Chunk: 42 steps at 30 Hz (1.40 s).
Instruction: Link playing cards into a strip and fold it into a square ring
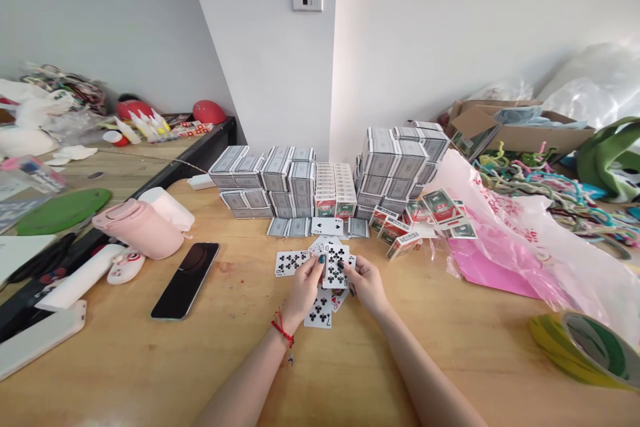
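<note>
Both my hands hold playing cards (pixel 337 268) above the middle of the table, with a ten of clubs facing me. My left hand (pixel 306 283), a red string bracelet at its wrist, pinches the left edge. Thumb and fingers of my right hand (pixel 366 280) close on the right edge. Beneath and around them lie loose cards: a seven of clubs (pixel 319 313) nearest me, a club card (pixel 289 263) to the left, and a two of spades (pixel 327 226) farther back. How many cards I hold is hidden.
Behind stand stacks of grey-backed cards (pixel 287 177), (pixel 395 163) and rows of small card boxes (pixel 335 188). Several card boxes (pixel 440 205) lie right, beside pink plastic (pixel 500 267). A phone (pixel 185 280) and pink bottle (pixel 145 230) are left; a tape roll (pixel 565 347) sits right.
</note>
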Motion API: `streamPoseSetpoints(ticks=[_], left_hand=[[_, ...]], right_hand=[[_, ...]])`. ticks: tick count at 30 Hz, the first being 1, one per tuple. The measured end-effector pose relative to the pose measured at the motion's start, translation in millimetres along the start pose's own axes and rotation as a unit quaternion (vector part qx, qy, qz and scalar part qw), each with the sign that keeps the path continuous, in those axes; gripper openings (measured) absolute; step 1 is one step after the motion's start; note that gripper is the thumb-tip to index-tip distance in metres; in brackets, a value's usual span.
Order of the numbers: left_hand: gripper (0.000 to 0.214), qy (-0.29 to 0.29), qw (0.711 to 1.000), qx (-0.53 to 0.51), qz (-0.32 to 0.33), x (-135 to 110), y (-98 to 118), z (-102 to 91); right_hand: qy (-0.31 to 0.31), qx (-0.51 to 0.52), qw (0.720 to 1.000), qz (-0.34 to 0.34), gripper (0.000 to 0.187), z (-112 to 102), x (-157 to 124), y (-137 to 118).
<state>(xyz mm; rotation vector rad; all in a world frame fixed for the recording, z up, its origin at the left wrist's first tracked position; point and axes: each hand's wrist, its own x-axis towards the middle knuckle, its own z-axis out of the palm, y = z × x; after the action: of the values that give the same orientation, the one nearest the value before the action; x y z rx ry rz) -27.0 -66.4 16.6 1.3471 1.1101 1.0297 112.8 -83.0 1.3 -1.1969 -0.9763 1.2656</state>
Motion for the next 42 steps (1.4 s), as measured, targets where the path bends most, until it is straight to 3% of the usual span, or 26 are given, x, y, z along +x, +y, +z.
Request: streamPoseSetpoints(ticks=[5, 17, 26, 42], left_hand=[[0.026, -0.066, 0.998, -0.004, -0.014, 1.9, 2.9, -4.2], [0.023, -0.025, 0.996, 0.088, 0.011, 1.7, -3.2, -1.7], [0.027, -0.086, 0.994, 0.066, -0.013, -2.1, -2.4, -4.7], [0.034, -0.125, 0.988, 0.084, -0.028, -5.3, 1.1, -3.7]], right_hand=[[0.014, -0.013, 1.000, 0.002, 0.038, -4.1, 1.9, 1.9], [0.024, -0.031, 0.999, -0.019, 0.031, -0.9, 0.0, -0.4], [0.044, -0.023, 0.999, -0.007, 0.036, -5.5, 2.8, -0.1], [0.052, -0.017, 0.998, -0.012, 0.036, -7.7, 3.8, 1.9]])
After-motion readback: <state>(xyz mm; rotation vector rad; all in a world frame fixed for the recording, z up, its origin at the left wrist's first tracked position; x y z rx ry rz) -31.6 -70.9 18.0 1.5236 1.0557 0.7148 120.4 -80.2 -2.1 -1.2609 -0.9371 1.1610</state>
